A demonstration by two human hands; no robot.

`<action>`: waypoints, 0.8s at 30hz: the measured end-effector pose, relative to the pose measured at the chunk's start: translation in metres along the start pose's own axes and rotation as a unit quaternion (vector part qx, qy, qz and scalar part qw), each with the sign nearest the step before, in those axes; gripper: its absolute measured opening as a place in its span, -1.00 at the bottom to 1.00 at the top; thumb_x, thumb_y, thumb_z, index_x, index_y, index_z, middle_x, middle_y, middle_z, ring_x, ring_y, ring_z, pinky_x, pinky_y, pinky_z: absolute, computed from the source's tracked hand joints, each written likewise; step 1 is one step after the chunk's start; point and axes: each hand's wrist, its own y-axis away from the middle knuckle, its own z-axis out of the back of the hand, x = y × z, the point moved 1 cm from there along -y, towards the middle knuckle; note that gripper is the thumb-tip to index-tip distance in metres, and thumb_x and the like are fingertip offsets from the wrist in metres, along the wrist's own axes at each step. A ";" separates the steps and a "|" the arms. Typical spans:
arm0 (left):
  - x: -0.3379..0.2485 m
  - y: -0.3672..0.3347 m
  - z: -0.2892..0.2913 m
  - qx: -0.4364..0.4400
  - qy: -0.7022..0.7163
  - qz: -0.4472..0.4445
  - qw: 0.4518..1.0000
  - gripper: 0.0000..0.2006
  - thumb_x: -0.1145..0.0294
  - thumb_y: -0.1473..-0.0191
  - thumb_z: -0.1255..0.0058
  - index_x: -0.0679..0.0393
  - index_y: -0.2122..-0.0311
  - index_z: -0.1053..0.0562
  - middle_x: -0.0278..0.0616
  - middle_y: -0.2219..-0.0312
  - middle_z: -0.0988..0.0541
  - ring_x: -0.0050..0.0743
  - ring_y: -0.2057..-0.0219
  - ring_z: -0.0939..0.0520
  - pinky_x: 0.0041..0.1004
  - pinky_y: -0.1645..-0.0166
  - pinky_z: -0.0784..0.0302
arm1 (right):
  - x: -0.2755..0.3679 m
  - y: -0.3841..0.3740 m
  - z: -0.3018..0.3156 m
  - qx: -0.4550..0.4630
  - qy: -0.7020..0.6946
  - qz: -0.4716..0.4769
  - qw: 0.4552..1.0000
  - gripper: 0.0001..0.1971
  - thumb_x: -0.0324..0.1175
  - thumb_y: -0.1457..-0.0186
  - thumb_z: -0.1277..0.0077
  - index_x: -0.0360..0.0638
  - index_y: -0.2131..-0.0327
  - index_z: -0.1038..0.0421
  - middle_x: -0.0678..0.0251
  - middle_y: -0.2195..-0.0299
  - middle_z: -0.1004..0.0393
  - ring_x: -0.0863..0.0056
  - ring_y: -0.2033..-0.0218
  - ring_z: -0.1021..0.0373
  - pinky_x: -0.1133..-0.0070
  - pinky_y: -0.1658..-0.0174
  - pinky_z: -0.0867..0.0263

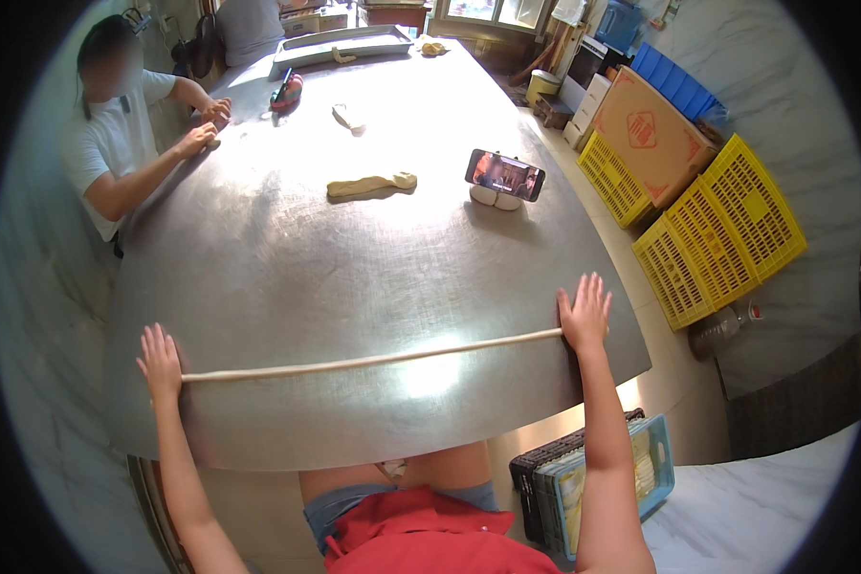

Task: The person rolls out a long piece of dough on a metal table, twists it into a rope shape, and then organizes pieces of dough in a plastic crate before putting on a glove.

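A long, thin rope of pale dough (373, 361) stretches across the near part of the metal table (287, 287). My left hand (161, 362) lies flat over its left end, fingers extended and pointing away from me. Over the right end rests my right hand (585, 311), also flat with its fingers stretched out. The ends of the rope are hidden under my palms. Farther off, a thicker, twisted length of dough (371, 185) lies on the tabletop, and a smaller dough piece (348, 118) sits beyond that.
A phone (505, 176) leans on a white support at the right. Across the left edge, a person in a white shirt (124, 124) has both hands at the table. A metal tray (344, 48) stands at the far end. Yellow crates (722, 234) and a blue crate (660, 450) flank the right side.
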 end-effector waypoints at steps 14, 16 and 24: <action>0.019 0.143 0.045 0.048 0.067 -0.122 0.989 -0.48 0.18 -0.30 0.53 0.13 -0.30 -0.11 -0.10 -0.32 -0.05 -0.10 -0.35 0.01 -0.04 -0.37 0.26 | -0.031 0.134 0.055 0.088 -0.120 0.155 0.977 -0.34 0.03 -0.26 0.32 -0.26 -0.26 -0.03 0.04 -0.32 0.06 0.15 -0.35 0.10 0.24 -0.33 0.22; 0.026 0.087 0.026 0.028 0.048 -0.086 0.995 -0.49 0.19 -0.32 0.52 0.08 -0.31 -0.09 -0.13 -0.33 -0.02 -0.14 -0.36 0.03 -0.01 -0.37 0.28 | -0.026 0.083 0.037 0.066 -0.081 0.156 0.982 -0.33 0.05 -0.25 0.33 -0.23 -0.27 -0.03 0.10 -0.33 0.07 0.24 -0.36 0.12 0.25 -0.35 0.29; 0.023 -0.027 -0.012 -0.034 0.049 -0.022 0.998 -0.51 0.13 -0.33 0.47 0.06 -0.28 -0.17 -0.19 -0.29 -0.15 -0.19 -0.32 -0.09 -0.04 -0.36 0.14 | -0.003 -0.042 -0.017 0.027 -0.068 0.107 0.991 -0.33 0.09 -0.29 0.47 -0.15 -0.30 0.04 0.27 -0.34 0.06 0.39 -0.37 0.16 0.30 -0.39 0.44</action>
